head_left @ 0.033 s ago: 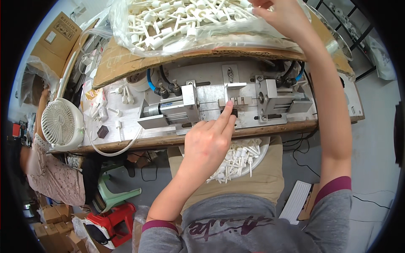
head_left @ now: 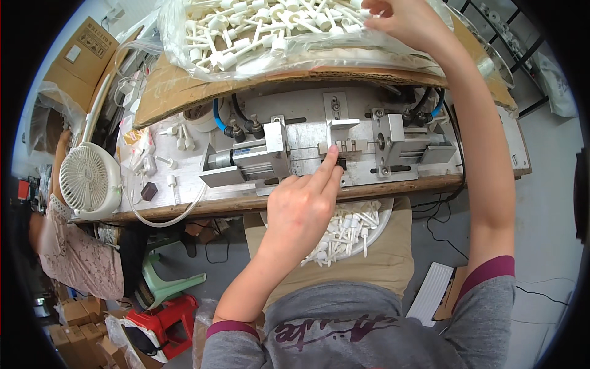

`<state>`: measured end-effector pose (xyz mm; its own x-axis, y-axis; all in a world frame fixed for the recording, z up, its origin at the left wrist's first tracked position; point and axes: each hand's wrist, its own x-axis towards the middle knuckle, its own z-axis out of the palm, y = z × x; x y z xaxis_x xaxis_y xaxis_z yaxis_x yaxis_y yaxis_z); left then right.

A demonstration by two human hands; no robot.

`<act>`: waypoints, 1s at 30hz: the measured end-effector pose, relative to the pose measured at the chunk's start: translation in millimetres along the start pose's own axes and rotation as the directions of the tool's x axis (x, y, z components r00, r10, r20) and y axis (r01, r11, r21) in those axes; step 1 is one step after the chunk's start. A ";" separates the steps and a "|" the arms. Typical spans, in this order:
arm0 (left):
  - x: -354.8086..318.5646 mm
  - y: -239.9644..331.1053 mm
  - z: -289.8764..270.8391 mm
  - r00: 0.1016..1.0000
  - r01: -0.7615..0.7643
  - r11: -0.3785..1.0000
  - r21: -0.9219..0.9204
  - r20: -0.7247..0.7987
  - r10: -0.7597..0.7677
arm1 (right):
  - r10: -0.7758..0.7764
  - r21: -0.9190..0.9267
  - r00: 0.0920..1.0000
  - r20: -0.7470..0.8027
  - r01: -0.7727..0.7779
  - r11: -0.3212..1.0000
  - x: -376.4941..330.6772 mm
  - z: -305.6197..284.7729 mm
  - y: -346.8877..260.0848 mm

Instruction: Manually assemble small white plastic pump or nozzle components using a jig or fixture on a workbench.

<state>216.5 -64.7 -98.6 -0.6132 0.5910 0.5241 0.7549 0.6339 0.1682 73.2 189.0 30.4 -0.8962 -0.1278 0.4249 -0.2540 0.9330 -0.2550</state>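
The wooden tabletop (head_left: pixel 184 212) carries a metal press fixture (head_left: pixel 344 147) bolted square in front of the person, so its central slot sits within easy reach of both arms. Behind it a tilted cardboard sheet (head_left: pixel 184 86) holds a clear plastic bag of white plastic parts (head_left: pixel 264 31), raised and sloped toward the worker so pieces can be picked without leaning. A white round tray (head_left: pixel 384 224) of the same parts rests on the lap just below the tabletop edge, close under the fixture. A small white fan (head_left: pixel 86 178) stands at the left end. The right hand (head_left: pixel 409 21) reaches up into the bag, its fingers curled over the parts; whether they have closed on one I cannot tell. The left hand (head_left: pixel 304 209) is mostly folded, with the index finger extended and its tip pressed to the small notched block (head_left: pixel 344 146) at the fixture's middle, holding nothing that shows.
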 end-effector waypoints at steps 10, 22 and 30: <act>-3.3 5.7 -0.5 0.998 0.000 0.999 -0.052 0.059 0.003 | 0.104 -0.011 0.994 0.042 -0.104 0.995 -14.1 21.9 -9.9; 3.9 10.8 -1.4 0.997 0.023 0.999 0.032 0.070 -0.025 | -0.098 -0.083 0.989 -0.114 0.089 0.993 -32.8 14.2 -17.1; 9.8 7.6 -1.9 0.992 0.049 0.999 0.013 0.114 -0.050 | 0.378 0.758 0.904 -0.202 -0.100 0.645 -44.9 -6.9 -26.3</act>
<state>216.7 -55.1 -90.6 -0.6726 0.6114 0.4169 0.7209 0.6686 0.1824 122.7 172.5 24.1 -0.8324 0.3046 0.4629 -0.3497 0.3593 -0.8653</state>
